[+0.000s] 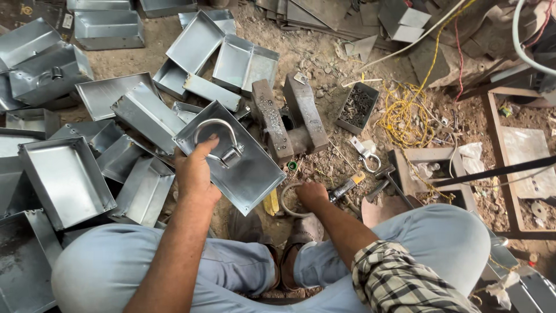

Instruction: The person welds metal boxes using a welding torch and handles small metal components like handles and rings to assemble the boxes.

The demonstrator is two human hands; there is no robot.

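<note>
Grey metal trays [66,179] lie heaped at the left on the dirt floor [324,64]. The left hand [196,177] holds up a handled metal lid [237,159] — fingers clamped on its edge. The right hand [311,194] reaches down, fingers curled on a wire ring [285,203] near a hammer [389,177].

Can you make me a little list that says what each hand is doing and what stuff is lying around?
Left hand: holds a shiny metal lid by its edge, thumb by the curved handle
Right hand: down on the ground, on a bent metal ring
Left side: heap of metal trays
Middle: heavy iron block on the dirt
Right side: hammer, small box of rivets, yellow cord
Person: sitting, light trousers, checked sleeve
</note>
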